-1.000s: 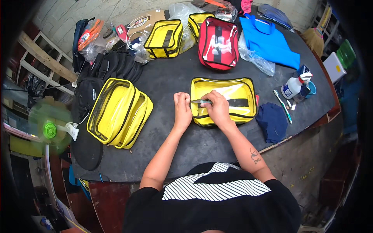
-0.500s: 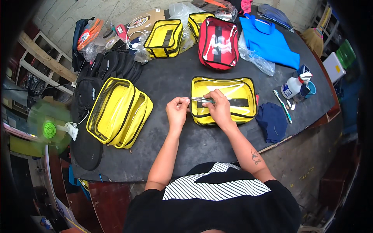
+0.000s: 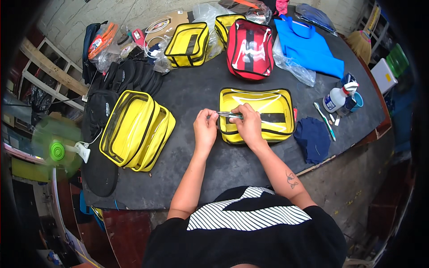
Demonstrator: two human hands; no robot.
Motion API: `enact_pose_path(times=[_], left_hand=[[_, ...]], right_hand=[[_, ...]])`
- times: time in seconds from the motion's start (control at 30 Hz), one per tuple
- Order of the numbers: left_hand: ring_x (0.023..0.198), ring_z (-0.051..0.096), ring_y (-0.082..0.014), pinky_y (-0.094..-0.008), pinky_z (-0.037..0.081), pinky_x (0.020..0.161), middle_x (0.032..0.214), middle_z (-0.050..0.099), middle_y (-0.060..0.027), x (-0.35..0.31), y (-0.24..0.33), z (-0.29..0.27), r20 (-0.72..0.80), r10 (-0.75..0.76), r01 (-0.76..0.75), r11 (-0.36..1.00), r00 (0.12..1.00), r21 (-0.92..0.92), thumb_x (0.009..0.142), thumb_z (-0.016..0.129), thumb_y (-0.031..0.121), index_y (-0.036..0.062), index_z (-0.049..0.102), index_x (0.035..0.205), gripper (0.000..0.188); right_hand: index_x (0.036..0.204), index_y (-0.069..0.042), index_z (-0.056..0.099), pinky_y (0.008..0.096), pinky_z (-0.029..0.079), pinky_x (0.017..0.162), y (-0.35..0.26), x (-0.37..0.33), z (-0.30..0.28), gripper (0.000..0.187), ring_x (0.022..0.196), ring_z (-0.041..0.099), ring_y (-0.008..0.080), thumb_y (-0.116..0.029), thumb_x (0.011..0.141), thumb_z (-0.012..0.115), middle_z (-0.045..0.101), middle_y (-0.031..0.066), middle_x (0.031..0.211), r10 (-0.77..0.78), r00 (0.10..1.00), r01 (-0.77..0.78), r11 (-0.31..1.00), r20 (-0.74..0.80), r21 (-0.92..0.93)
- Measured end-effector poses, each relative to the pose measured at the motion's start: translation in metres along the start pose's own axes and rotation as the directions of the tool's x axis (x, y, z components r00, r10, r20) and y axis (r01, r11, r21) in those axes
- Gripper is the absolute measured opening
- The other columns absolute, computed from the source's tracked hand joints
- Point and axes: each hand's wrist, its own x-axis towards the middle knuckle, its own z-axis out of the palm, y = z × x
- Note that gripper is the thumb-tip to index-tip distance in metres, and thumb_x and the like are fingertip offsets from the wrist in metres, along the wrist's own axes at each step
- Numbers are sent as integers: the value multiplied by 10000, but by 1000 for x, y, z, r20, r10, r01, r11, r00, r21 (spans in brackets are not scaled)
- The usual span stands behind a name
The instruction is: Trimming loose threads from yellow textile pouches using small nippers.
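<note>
Landmark: yellow clear-top case (image 3: 273, 109), lying on the black desk (image 3: 185, 91) in front of the person. Right hand (image 3: 248, 126) is over the left half of the case, fingers clamped on a slim tool (image 3: 227, 115), metal tip, dark green handle; exact type too small to tell. Tool lies roughly level above the case's left end, tip pointing left. Left hand (image 3: 206, 127) is just off the case's left edge, thumb and fingers curled in at the tool tip; can't tell if they're clamped on it or on something thin. Left of the case, well apart: two yellow cases (image 3: 134, 127) touching each other. Beyond it: red clear-top case (image 3: 249, 51). Beyond and right: blue bag (image 3: 313, 51). Just right of it: crumpled navy cloth (image 3: 313, 140). Farther right: white-and-green brush (image 3: 325, 122), then white spray bottle (image 3: 334, 100) with a red-and-white head.
</note>
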Motion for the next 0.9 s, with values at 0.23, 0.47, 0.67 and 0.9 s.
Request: enact_pose_path(times=[0.23,0.47,0.67,0.9], left_hand=[[760,564,-124,-262,473,691,951,628,-71,1,13,-2,76,396,-403,899,915,169,891,578,21,-26,562,850,64],[835,564,-93,-268,507,745,1164,616,-97,12,-7,-16,337,-33,124,960,941,-251,974,478,85,30,516,842,147],[859,587,-119,-306,513,800,1240,570,-135,10,-12,-20,411,-147,363,776,900,-516,965,515,111,32,545,806,180],[890,592,-138,-334,504,832,1282,545,-118,9,-14,-22,463,-137,401,742,876,-538,917,614,170,41,629,870,138]], right_hand=[[841,0,617,360,481,616,2,5,-8,204,723,603,277,14,677,736,578,101,821,101,991,-111,987,91,114],[842,-2,624,337,495,626,-3,-5,-28,228,743,603,264,37,652,743,582,104,821,44,985,-57,995,164,77],[851,-20,661,346,472,647,1,-8,-30,231,712,592,260,16,640,749,592,93,803,16,981,-38,993,192,109],[859,-35,670,350,442,697,3,-10,-24,229,692,574,251,-11,647,753,590,73,802,33,977,-53,994,209,92]])
